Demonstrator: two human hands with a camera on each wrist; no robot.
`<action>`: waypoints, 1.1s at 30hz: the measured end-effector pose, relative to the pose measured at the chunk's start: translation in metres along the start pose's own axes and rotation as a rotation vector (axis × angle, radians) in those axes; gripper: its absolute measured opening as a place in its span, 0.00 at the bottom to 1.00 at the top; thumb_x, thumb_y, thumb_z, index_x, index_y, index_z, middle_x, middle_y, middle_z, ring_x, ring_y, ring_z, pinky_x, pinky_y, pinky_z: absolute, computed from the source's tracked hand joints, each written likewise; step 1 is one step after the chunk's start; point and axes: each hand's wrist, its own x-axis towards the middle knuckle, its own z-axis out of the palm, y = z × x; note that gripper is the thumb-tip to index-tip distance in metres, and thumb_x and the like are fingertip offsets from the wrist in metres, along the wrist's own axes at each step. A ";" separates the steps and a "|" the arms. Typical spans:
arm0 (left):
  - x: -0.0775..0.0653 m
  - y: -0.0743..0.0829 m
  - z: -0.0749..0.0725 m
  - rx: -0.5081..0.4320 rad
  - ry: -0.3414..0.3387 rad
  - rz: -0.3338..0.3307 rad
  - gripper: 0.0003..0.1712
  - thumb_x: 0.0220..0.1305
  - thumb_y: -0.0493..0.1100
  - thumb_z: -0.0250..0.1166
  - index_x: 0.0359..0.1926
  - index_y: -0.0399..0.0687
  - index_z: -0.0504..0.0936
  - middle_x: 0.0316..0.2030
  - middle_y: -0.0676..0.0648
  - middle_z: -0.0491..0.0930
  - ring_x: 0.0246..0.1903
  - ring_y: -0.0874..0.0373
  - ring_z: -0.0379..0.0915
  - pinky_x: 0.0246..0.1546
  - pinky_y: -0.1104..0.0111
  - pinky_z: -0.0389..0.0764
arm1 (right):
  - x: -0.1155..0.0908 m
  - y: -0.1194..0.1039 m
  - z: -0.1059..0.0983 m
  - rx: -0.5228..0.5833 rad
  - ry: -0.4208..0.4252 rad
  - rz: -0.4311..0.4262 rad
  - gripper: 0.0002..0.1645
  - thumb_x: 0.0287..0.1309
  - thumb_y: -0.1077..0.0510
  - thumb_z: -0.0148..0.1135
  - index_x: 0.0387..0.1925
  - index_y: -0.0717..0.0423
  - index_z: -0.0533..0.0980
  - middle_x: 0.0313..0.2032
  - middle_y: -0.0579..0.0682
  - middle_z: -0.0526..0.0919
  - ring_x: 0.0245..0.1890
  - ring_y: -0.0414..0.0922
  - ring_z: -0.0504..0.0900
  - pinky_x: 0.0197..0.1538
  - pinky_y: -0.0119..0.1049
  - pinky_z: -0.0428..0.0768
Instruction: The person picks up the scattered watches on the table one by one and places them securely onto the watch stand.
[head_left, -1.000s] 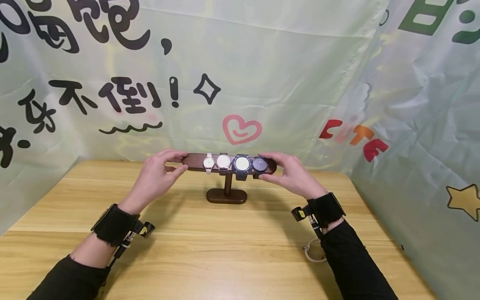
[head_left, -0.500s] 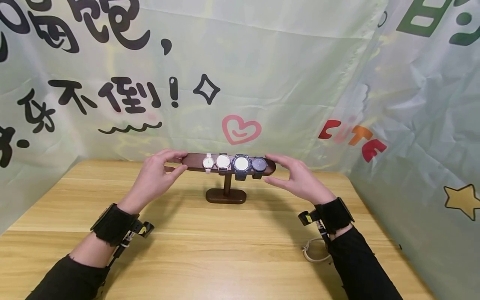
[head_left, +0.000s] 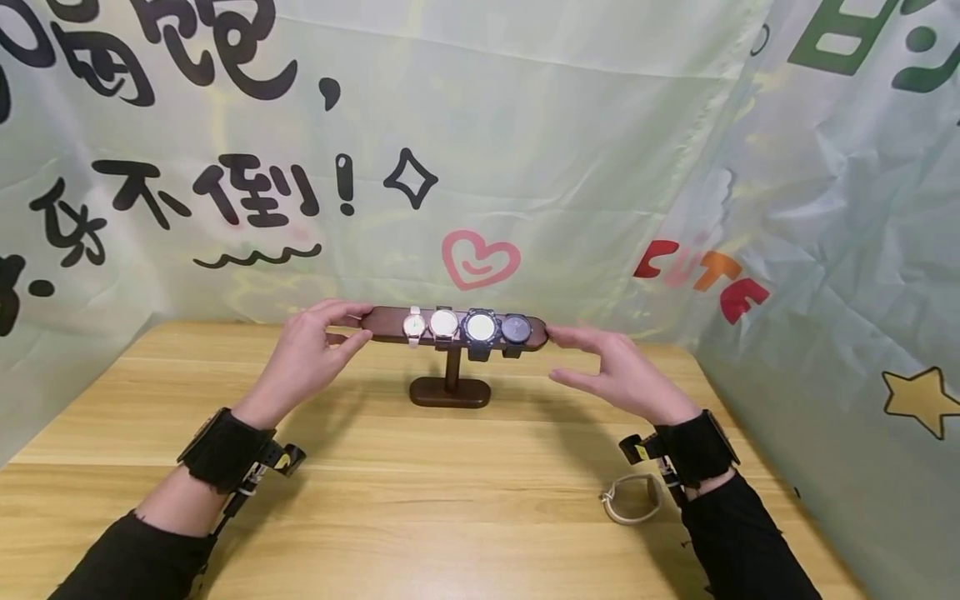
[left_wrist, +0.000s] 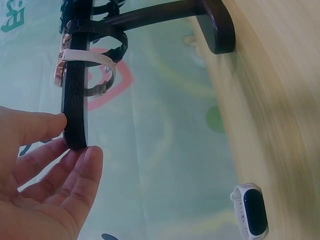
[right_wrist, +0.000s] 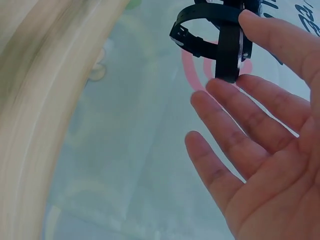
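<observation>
A dark brown wooden watch stand [head_left: 387, 325] stands upright on the table, its bar carrying several watches. From left they are a small white-strapped watch [head_left: 414, 326], a dark-strapped watch with a pale dial [head_left: 443, 322], a chunky black watch [head_left: 480, 327] and a dark-faced watch [head_left: 516, 328]. My left hand [head_left: 311, 346] pinches the bar's left end, thumb on one face and fingers at the tip. At the right end my right hand [head_left: 622, 371] has its fingers loosely extended, fingertips close to the bar's tip and thumb apart below.
A beige-strapped band [head_left: 632, 521] lies on the wooden table [head_left: 450, 533] near my right forearm. In the left wrist view, a white fitness band with a black screen [left_wrist: 255, 212] rests on the tabletop. Printed cloth [head_left: 570, 150] hangs behind the table and along its right side.
My right hand has let go of the bar's right end and moved off to the right, its fingers spreading. My left hand keeps its hold, and the stand stays in place.
</observation>
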 end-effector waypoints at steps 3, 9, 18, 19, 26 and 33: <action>0.000 0.000 0.000 0.008 -0.002 0.004 0.21 0.74 0.36 0.70 0.64 0.36 0.84 0.63 0.34 0.83 0.55 0.40 0.86 0.53 0.47 0.90 | -0.008 0.003 -0.001 -0.025 -0.021 0.009 0.37 0.70 0.45 0.72 0.75 0.51 0.74 0.70 0.55 0.81 0.73 0.58 0.77 0.73 0.64 0.76; -0.001 0.001 -0.001 0.011 -0.004 0.002 0.21 0.74 0.37 0.69 0.64 0.37 0.84 0.62 0.34 0.83 0.55 0.40 0.86 0.53 0.46 0.90 | -0.026 0.007 -0.003 -0.087 -0.068 0.024 0.33 0.70 0.44 0.72 0.71 0.51 0.78 0.66 0.53 0.85 0.69 0.57 0.81 0.71 0.62 0.79; 0.000 0.001 -0.001 0.003 -0.004 0.002 0.21 0.74 0.36 0.69 0.64 0.37 0.84 0.63 0.34 0.83 0.55 0.40 0.86 0.53 0.48 0.90 | -0.060 0.017 -0.005 -0.144 -0.131 0.051 0.31 0.70 0.42 0.72 0.66 0.53 0.82 0.63 0.51 0.88 0.63 0.55 0.85 0.66 0.60 0.83; 0.000 0.001 -0.001 0.002 -0.005 0.002 0.21 0.74 0.36 0.69 0.64 0.37 0.84 0.63 0.34 0.83 0.55 0.40 0.86 0.53 0.48 0.90 | -0.065 0.018 -0.005 -0.146 -0.138 0.054 0.32 0.69 0.41 0.72 0.66 0.53 0.82 0.63 0.51 0.88 0.63 0.55 0.85 0.66 0.60 0.83; 0.001 0.001 -0.002 0.000 -0.002 0.006 0.21 0.73 0.35 0.70 0.64 0.36 0.84 0.62 0.34 0.83 0.54 0.40 0.87 0.51 0.51 0.91 | -0.095 0.029 -0.005 -0.139 -0.183 0.124 0.38 0.62 0.39 0.77 0.67 0.54 0.81 0.63 0.51 0.87 0.64 0.56 0.85 0.64 0.57 0.85; 0.000 0.001 -0.001 -0.006 -0.006 0.001 0.21 0.73 0.35 0.70 0.64 0.36 0.84 0.61 0.34 0.83 0.53 0.41 0.87 0.50 0.52 0.91 | -0.113 0.037 -0.006 -0.121 -0.238 0.189 0.47 0.55 0.34 0.80 0.68 0.55 0.80 0.63 0.55 0.86 0.63 0.59 0.85 0.62 0.59 0.85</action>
